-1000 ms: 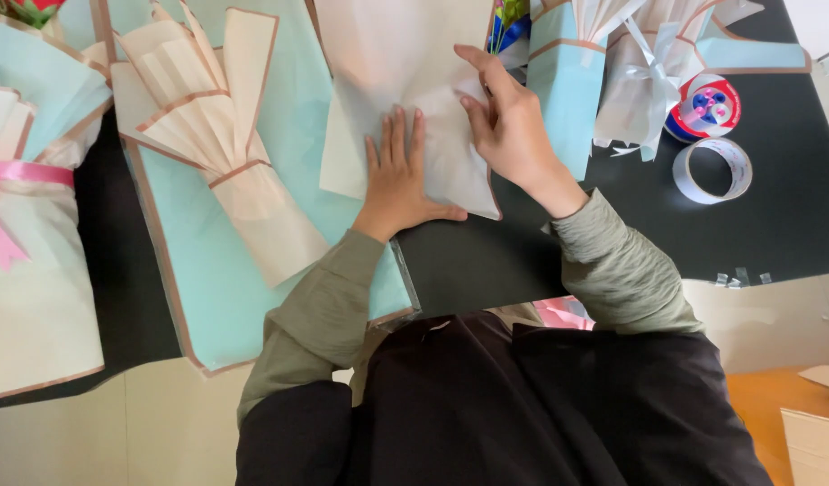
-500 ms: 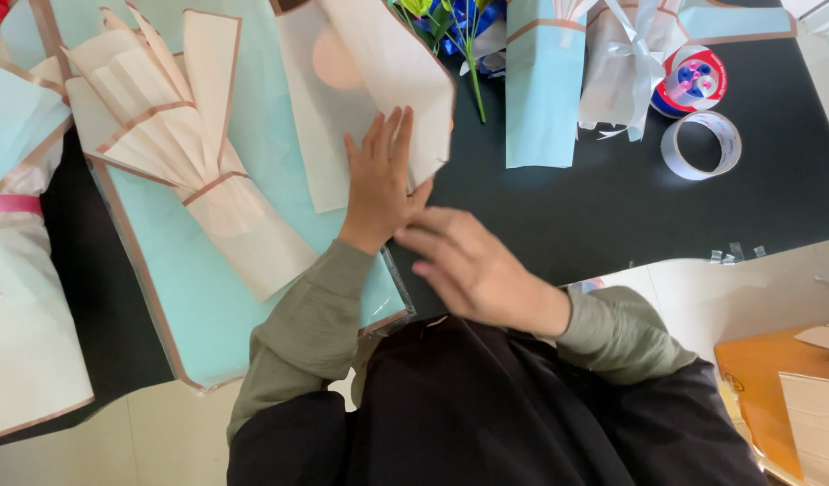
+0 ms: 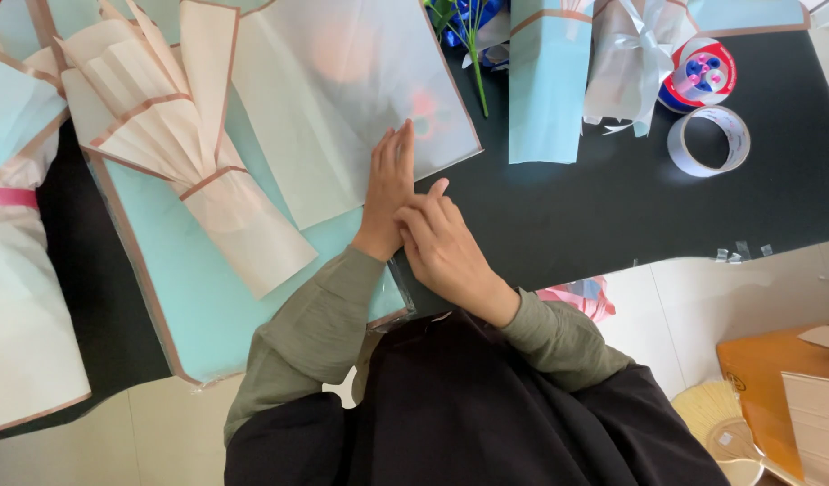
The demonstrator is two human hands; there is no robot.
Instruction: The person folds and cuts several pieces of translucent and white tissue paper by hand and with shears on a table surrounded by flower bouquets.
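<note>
Left hand [image 3: 389, 184]: flat, fingers together, pressing white sheet [image 3: 342, 99] on table [image 3: 612, 198]. Right hand [image 3: 441, 243]: loosely curled, holding nothing, touching left wrist. Tape roll [image 3: 708, 140] well apart, right.

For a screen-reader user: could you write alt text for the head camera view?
A person's left hand presses flat on a pale translucent paper sheet over a black table, the right hand beside it. A folded cream paper fan lies left, a tape roll right.

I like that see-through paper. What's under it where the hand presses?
Under the frosted sheet lies light blue paper, and a faint pink-orange blur shows through. The left hand covers the spot beneath it.
</note>
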